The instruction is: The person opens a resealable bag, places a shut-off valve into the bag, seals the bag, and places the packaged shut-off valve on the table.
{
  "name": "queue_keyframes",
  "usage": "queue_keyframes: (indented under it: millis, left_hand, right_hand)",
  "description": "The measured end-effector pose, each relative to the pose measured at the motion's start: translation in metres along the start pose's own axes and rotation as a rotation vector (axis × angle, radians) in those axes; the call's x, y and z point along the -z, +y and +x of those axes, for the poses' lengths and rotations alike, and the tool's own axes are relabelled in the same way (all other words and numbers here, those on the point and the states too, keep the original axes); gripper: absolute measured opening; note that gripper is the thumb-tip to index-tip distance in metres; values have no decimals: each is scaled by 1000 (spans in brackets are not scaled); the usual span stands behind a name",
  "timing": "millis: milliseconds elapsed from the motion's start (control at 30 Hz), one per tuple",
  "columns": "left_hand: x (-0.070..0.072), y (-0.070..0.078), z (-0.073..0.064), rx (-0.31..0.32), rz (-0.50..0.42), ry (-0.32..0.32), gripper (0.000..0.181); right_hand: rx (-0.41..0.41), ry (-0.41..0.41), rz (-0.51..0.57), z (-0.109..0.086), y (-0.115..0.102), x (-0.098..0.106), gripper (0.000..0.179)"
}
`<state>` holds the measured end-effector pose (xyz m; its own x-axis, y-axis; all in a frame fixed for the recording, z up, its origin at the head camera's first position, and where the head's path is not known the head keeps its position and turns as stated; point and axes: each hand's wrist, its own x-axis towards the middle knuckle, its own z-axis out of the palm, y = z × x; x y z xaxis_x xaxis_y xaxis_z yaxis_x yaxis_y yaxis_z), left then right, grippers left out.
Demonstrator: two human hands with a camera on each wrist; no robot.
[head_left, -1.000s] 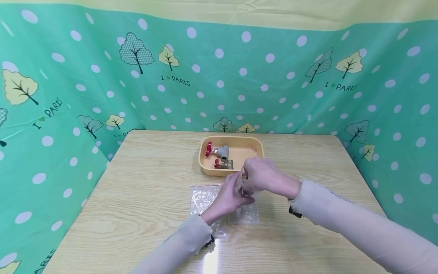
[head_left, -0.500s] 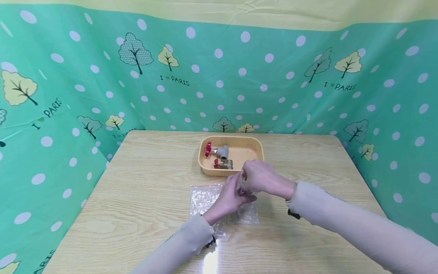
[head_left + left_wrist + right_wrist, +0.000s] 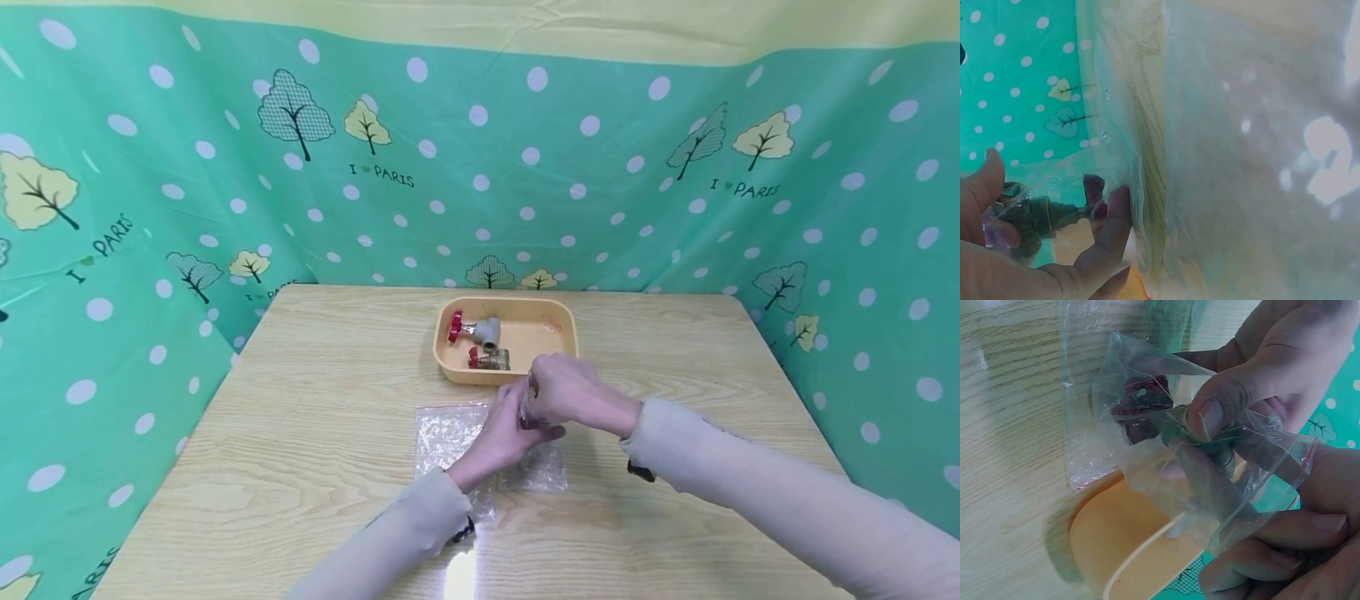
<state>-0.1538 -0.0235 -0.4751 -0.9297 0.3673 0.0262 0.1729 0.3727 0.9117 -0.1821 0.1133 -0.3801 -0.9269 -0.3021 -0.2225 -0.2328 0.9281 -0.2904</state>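
Note:
A valve with a dark red handle (image 3: 1141, 403) and a metal body (image 3: 1029, 219) is inside a clear zip bag (image 3: 1147, 456). My left hand (image 3: 498, 437) grips the valve through the plastic, thumb pressed on the bag. From above, my right hand (image 3: 566, 387) reaches in at the bag's mouth. Its index finger (image 3: 1207, 472) lies inside along the valve body, and its other fingers curl outside the mouth. Both hands hide most of the bag in the head view. Other flat zip bags (image 3: 450, 433) lie on the table beneath them.
Just beyond the hands stands a peach plastic tray (image 3: 441, 354). Inside it lie a grey valve with a red handle (image 3: 483, 332) and a smaller brass valve with a red handle (image 3: 491, 360). The wooden table (image 3: 315, 417) meets a green dotted curtain (image 3: 525, 192) at the back and sides.
My right hand has moved slightly down and left, deeper towards the bag. The left hand stays nearly in place, and the tray and flat bags are unmoved.

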Motion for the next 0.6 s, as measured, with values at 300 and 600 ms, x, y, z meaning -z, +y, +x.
queue_keyframes:
  millis: [300,600]
  left_hand:
    - [-1,1,-2,21,-12,-9,86]
    - [4,-3,-1,68,84,-47,101]
  right_hand:
    - [-22,-15,18,1,1,-3,30]
    - [-64,-49,55,1,0,-10,29]
